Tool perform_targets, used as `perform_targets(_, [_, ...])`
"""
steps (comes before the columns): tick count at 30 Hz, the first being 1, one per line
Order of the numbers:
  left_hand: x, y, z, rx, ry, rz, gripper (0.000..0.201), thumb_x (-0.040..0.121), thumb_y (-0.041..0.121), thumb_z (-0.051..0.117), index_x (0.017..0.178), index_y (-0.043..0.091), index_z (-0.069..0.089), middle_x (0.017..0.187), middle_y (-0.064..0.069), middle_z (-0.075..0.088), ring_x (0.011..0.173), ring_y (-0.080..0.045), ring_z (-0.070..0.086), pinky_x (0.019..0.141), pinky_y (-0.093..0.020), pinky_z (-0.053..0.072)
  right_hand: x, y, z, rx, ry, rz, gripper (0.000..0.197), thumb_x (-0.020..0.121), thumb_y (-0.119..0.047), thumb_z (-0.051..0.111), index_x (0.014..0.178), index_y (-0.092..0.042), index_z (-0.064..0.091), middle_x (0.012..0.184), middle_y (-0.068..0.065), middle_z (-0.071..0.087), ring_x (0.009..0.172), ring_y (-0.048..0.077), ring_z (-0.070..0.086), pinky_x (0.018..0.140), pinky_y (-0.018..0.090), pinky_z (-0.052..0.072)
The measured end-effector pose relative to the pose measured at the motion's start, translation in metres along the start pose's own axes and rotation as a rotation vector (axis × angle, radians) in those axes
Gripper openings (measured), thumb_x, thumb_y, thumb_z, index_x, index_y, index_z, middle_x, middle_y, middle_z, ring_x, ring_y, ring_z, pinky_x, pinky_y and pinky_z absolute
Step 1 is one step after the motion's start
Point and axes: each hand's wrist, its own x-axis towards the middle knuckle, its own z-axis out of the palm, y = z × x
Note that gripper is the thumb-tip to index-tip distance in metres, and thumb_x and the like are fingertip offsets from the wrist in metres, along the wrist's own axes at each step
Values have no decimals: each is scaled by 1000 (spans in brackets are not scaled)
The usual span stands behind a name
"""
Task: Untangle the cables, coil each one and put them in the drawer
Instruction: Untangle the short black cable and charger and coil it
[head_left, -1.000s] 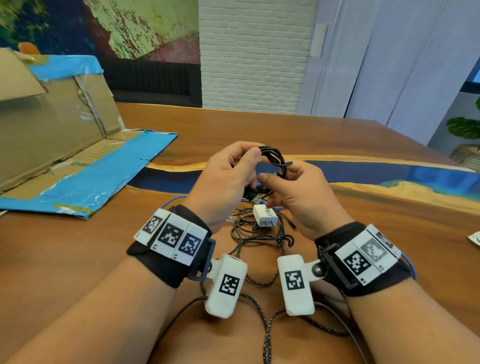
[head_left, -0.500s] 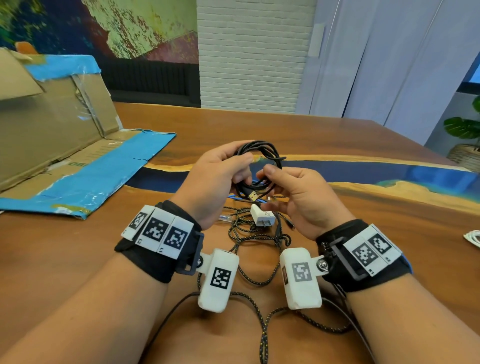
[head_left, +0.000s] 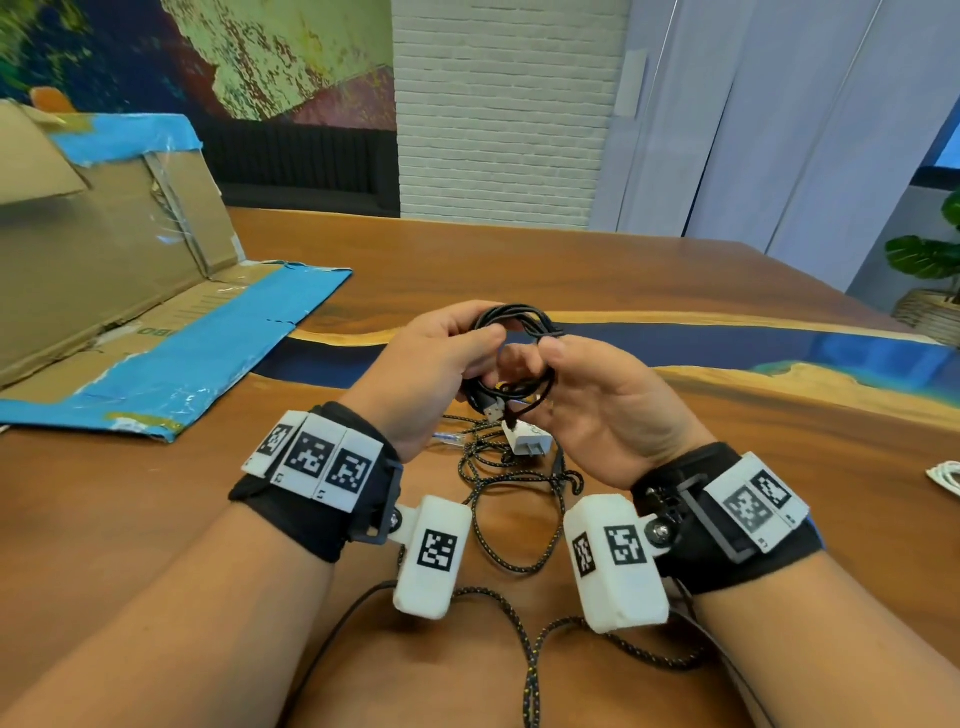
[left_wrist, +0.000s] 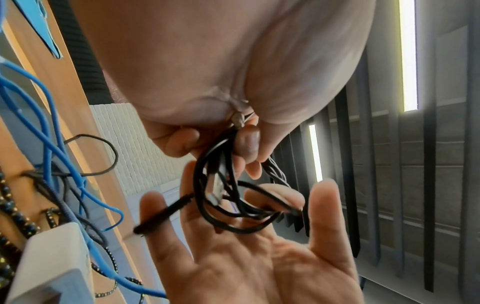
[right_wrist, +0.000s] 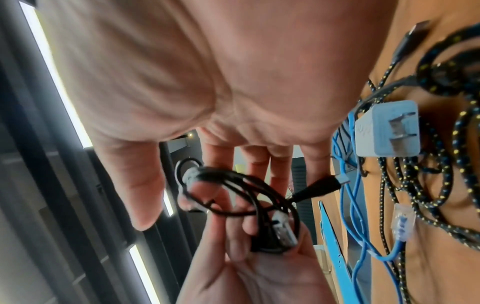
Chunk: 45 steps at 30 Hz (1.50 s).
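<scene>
A small coil of black cable (head_left: 514, 318) (left_wrist: 221, 207) (right_wrist: 249, 185) is held above the table between both hands. My left hand (head_left: 457, 353) (left_wrist: 246, 148) (right_wrist: 233, 236) grips the coil, fingers and thumb curled round its strands. My right hand (head_left: 550, 358) (left_wrist: 246, 205) (right_wrist: 233, 164) is beside it, palm toward the coil and fingers straight, with loops resting on them. The USB plug (head_left: 493, 412) (right_wrist: 284, 230) hangs from the coil, and the small connector (left_wrist: 166, 211) (right_wrist: 324, 184) lies across my right fingers. Below lie a tangled braided black-yellow cable (head_left: 519, 499) (right_wrist: 462, 144), a blue cable (left_wrist: 52, 144) (right_wrist: 348, 205) and a white charger plug (head_left: 527, 440) (right_wrist: 387, 129).
An opened cardboard box (head_left: 130, 312) with blue tape lies on the wooden table (head_left: 519, 260) at the left. A bit of white cable (head_left: 945, 478) shows at the right edge. A potted plant (head_left: 930, 260) stands beyond the table's far right corner.
My right hand has let go of its pinch on the cable end and straightened its fingers under the coil. The USB plug now dangles below the coil. My left hand keeps its grip.
</scene>
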Motion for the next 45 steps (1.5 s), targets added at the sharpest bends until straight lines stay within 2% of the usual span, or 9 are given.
perform_targets(3, [-1,3,4,23,7,21,26,106,12,46,118,13,68,80,-7,59,74,-16,51,73,-32,46,5,5,3,-102,87,-70,32,85,-7,74,109,12,65,97,21,67,97,28,66,90,39,54])
perform_targets(8, [0,3,2,-30,83,65,25,108,12,42,120,12,64,62,5,39,62,-9,47,76,-35,41,12,6,2,-434,381,-179,13,85,0,76,87,-12,74,77,-1,72,73,9,66,65,22,53])
perform_targets(14, [-2,3,11,-1,49,95,24,109,14,40,120,15,62,64,3,41,72,-13,51,72,-24,48,13,9,4,-385,500,-211,18,90,4,68,86,-12,77,77,5,72,72,23,65,62,27,57])
perform_targets(17, [-1,4,8,-24,62,88,25,109,15,40,121,14,62,63,3,40,71,-12,53,69,-22,50,12,7,4,-352,439,-165,22,90,1,68,81,-16,77,82,0,73,83,22,66,78,45,58])
perform_targets(23, [0,6,-4,-90,-11,45,28,108,11,41,125,3,62,63,0,33,62,-13,46,69,-28,42,1,-4,2,-276,67,-102,17,91,-20,65,79,-10,71,81,2,69,80,16,65,81,37,52])
perform_targets(26, [-1,8,-8,-44,-40,54,27,107,9,41,120,1,64,64,-2,28,61,-15,36,63,-24,41,0,-4,-2,-546,69,-147,13,90,-23,71,87,-15,80,91,10,78,91,29,70,88,39,54])
perform_targets(31, [-3,9,-6,43,-56,55,27,106,6,42,122,-2,62,61,3,32,59,-12,31,58,-20,42,3,-2,-6,-591,160,-178,14,90,0,71,93,-12,78,88,2,79,83,8,72,74,18,53])
perform_targets(38, [-5,10,-5,164,-28,77,23,106,10,45,113,11,67,61,7,45,63,-14,42,64,-27,43,1,-3,-6,-296,-35,14,16,87,-14,62,84,-13,77,115,28,65,120,46,59,104,59,45])
perform_targets(45, [-6,9,6,206,27,147,20,106,11,46,113,16,65,73,-1,54,65,-10,50,62,-26,47,6,3,3,-376,249,-115,9,86,-6,76,90,-1,71,90,19,75,88,26,74,73,37,59])
